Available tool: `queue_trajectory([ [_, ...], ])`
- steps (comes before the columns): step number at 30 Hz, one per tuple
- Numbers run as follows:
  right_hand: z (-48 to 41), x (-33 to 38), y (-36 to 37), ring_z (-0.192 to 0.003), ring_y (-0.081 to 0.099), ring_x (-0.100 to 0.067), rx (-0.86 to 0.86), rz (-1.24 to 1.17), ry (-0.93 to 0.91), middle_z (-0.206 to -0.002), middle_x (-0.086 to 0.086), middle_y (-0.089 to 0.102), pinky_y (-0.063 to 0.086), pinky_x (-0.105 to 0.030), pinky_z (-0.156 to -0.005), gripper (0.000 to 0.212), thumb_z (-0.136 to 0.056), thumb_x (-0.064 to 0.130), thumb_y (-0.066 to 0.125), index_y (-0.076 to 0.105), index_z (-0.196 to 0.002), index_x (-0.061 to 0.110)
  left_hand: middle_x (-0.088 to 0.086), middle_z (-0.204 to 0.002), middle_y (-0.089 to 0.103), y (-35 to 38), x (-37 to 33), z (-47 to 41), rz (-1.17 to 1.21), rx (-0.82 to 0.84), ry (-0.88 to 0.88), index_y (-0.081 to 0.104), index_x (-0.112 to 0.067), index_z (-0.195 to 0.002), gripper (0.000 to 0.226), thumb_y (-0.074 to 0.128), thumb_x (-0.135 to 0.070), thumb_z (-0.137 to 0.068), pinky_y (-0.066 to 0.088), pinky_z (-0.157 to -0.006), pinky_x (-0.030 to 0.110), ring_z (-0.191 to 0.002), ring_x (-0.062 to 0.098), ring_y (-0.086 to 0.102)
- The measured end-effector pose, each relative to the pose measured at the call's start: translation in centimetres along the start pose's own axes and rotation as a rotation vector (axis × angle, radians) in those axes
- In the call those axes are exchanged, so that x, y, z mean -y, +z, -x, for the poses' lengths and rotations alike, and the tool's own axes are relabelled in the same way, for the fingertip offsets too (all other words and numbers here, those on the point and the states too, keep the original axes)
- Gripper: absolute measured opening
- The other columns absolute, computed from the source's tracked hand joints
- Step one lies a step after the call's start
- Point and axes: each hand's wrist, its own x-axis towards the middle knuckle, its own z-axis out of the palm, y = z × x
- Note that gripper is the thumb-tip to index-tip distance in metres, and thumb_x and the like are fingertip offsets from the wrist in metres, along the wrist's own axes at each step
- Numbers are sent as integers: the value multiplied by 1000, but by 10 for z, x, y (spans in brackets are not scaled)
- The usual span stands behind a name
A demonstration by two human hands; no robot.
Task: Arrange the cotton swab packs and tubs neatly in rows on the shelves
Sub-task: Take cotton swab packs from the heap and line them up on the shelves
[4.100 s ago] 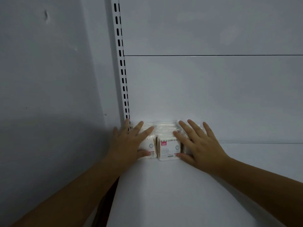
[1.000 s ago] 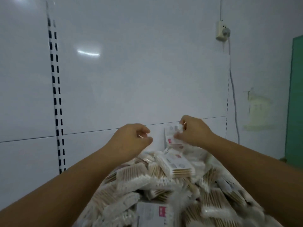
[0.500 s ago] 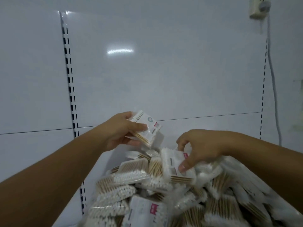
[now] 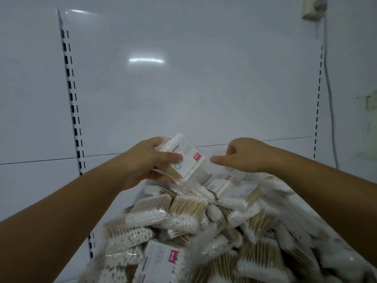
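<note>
My left hand [image 4: 149,162] grips a small stack of cotton swab packs [image 4: 183,158], white with a red label, held tilted above the heap. My right hand [image 4: 242,156] hovers just to the right of that stack, a small gap apart. Its fingers are curled, the thumb points left, and nothing shows in it. Below both hands lies a big heap of swab packs [image 4: 193,227] in a clear plastic bag, with wooden sticks and white tips showing through the wrappers. No tubs are in view.
A white shelf back panel [image 4: 183,88] fills the view, with slotted uprights at the left [image 4: 71,99] and right [image 4: 317,99]. A wall socket [image 4: 312,9] with a hanging cable [image 4: 328,88] sits at the top right. No shelf board is visible.
My right hand has let go of the pack it gripped in the heap and risen beside my left hand. The left hand's bundle now looks thicker and sits slightly lower.
</note>
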Motion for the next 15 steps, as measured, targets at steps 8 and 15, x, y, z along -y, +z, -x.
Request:
queue_trajectory([
  [8, 22, -35, -5, -63, 45, -16, 237, 151, 80, -68, 0, 49, 34, -28, -59, 58, -73, 61, 71, 58, -70, 5, 14, -99, 74, 9, 6, -10, -11, 42, -24, 60, -13, -118, 45, 73, -16, -75, 61, -71, 35, -87, 27, 72],
  [15, 26, -25, -33, -78, 63, -25, 140, -778, -140, -88, -14, 74, 49, -33, -71, 36, -62, 22, 79, 58, -89, 11, 9, -93, 73, -4, -4, 14, -66, -1, -37, 60, -12, -118, 55, 73, -27, -67, 60, -65, 34, -79, 20, 70],
])
